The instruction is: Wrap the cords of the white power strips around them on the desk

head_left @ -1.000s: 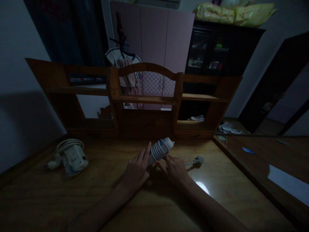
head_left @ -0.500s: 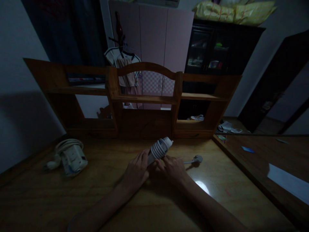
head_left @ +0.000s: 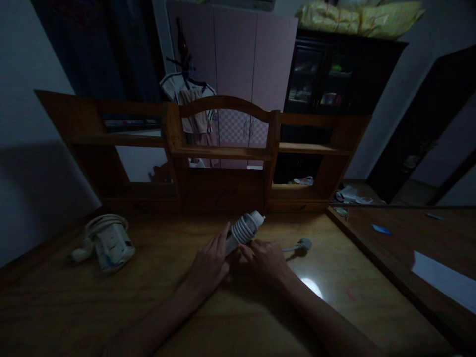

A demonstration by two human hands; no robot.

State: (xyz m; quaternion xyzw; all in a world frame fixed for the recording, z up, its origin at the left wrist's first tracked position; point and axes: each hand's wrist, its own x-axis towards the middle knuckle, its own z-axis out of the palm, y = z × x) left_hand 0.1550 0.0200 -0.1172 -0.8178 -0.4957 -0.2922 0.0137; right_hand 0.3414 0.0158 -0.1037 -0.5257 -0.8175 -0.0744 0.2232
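Note:
In the dim light a white power strip point(head_left: 243, 229) with its cord wound tightly round it rests tilted on the wooden desk point(head_left: 186, 307). My left hand point(head_left: 208, 263) grips its near end, forefinger laid along its side. My right hand point(head_left: 265, 259) is closed on the strip from the right, fingertips on the cord. The loose tail of the cord runs right to a white plug point(head_left: 305, 244) lying on the desk.
A second white power strip with coiled cord point(head_left: 109, 240) lies at the desk's left. A wooden shelf unit point(head_left: 223, 153) stands along the back. A side desk point(head_left: 416, 248) at the right carries white paper point(head_left: 442, 280). Wardrobes and a dark cabinet stand behind.
The strip and both hands have shifted slightly left and up. My left forefinger curled at half a second ago and now lies stretched along the strip again.

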